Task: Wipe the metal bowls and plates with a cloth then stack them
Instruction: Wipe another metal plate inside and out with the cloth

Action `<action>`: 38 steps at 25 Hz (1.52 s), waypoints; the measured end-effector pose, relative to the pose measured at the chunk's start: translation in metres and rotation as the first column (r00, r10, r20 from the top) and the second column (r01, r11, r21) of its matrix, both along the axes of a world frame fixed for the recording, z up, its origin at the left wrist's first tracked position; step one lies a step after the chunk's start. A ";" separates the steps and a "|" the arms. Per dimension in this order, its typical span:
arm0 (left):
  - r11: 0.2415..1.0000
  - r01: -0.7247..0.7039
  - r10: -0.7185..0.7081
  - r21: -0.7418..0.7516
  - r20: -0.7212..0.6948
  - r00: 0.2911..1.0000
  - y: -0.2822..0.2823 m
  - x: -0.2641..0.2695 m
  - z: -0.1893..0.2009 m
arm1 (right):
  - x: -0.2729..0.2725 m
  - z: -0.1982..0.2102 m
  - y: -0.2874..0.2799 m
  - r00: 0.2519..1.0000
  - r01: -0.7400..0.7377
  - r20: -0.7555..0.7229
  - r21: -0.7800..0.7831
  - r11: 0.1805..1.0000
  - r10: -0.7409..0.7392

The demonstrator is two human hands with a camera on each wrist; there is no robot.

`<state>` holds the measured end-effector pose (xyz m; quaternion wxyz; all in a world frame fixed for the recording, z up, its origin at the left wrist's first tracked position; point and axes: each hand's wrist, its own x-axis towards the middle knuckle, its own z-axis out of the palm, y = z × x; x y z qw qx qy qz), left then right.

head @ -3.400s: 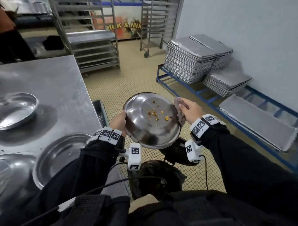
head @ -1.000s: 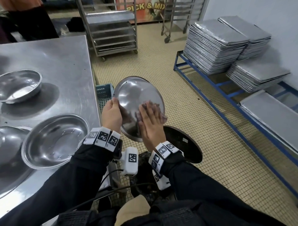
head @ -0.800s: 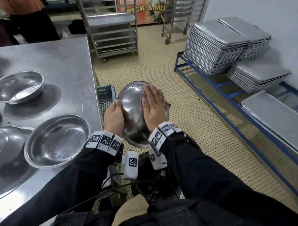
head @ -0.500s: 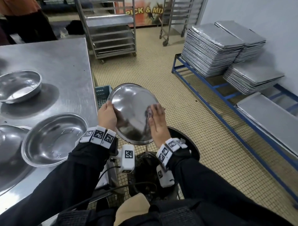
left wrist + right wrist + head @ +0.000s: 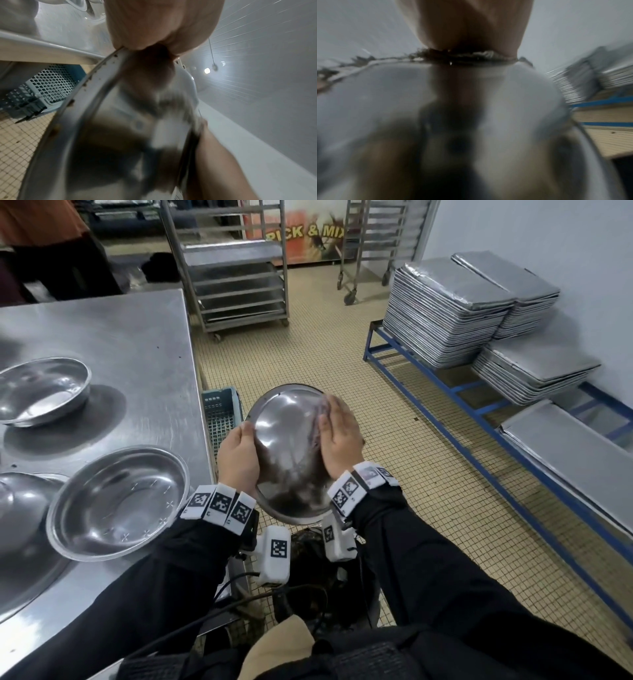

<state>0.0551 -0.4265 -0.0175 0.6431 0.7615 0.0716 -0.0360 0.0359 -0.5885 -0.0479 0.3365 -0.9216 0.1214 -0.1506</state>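
I hold a round metal plate (image 5: 284, 446) tilted over a black bin, beside the table's right edge. My left hand (image 5: 239, 455) grips its left rim; in the left wrist view the thumb and fingers (image 5: 159, 24) pinch the crumb-specked rim of the plate (image 5: 82, 121). My right hand (image 5: 337, 436) lies flat on the upper right of the plate and presses a greyish-pink cloth (image 5: 318, 419) against it. In the blurred right wrist view the cloth (image 5: 453, 56) shows under my right hand (image 5: 467, 24), on the plate (image 5: 385, 94).
A steel table (image 5: 137, 354) at left carries a wide bowl (image 5: 116, 501), a smaller bowl (image 5: 41, 388) and another at the edge (image 5: 17, 508). A blue crate (image 5: 219, 419) stands beside it. A blue rack (image 5: 428, 392) bears stacked trays (image 5: 445, 313). Wheeled shelving (image 5: 236, 268) and a person (image 5: 44, 244) are behind.
My right hand has slid the cloth from the plate's lower right up to its upper right. The crumbs seen on the plate earlier are gone. My left hand keeps its grip.
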 end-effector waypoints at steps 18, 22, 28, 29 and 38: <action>0.915 0.241 -0.305 0.324 0.163 0.938 0.002 -0.005 -0.015 | -0.034 -0.020 0.052 0.954 -0.033 0.296 -0.068 0.997 0.052; 0.897 0.237 -0.324 0.374 0.190 0.927 0.003 -0.006 -0.013 | -0.023 -0.015 0.020 0.985 0.076 0.138 0.213 0.974 -0.107; 0.892 0.192 -0.299 0.409 0.216 0.930 0.000 0.000 -0.012 | -0.042 -0.018 0.013 0.982 0.061 0.163 0.227 0.972 -0.100; 0.887 0.186 -0.304 0.422 0.233 0.924 -0.004 0.001 -0.011 | -0.043 -0.019 0.026 0.974 -0.013 0.225 0.121 0.993 -0.014; 0.885 0.155 -0.323 0.440 0.337 0.885 -0.006 -0.005 -0.018 | -0.024 -0.027 -0.010 0.959 0.254 0.018 0.398 0.881 -0.284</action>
